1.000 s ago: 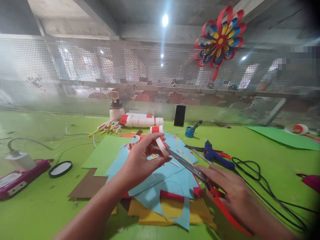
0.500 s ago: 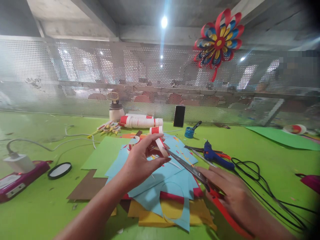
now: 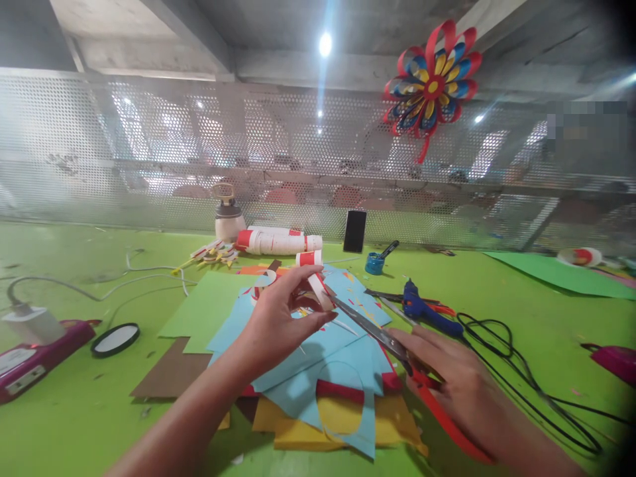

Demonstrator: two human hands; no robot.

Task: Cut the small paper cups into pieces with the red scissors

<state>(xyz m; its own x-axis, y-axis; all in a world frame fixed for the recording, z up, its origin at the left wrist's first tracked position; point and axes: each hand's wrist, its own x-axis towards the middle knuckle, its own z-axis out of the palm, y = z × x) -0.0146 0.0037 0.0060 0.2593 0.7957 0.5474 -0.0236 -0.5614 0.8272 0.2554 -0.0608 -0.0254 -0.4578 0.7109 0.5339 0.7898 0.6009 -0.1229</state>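
My left hand [image 3: 278, 324] is raised over a pile of coloured paper sheets [image 3: 318, 371] and pinches a narrow red and white paper strip [image 3: 320, 290] between thumb and fingers. My right hand [image 3: 457, 387] grips red-handled scissors [image 3: 382, 338]. Their metal blades point up and left, and the tips touch the strip at my left fingertips. The pile holds blue, yellow, red, brown and green sheets on a green table [image 3: 74, 424].
A blue glue gun [image 3: 427, 311] with a black cord [image 3: 517, 371] lies right of the pile. Glue tubes [image 3: 278, 242], a black phone [image 3: 356, 230] and a small blue pot [image 3: 375, 263] stand at the back. A magenta power strip [image 3: 30, 358] sits left. A paper flower [image 3: 431, 83] hangs on the mesh wall.
Both hands and the scissors keep nearly the same pose; the view has shifted slightly.
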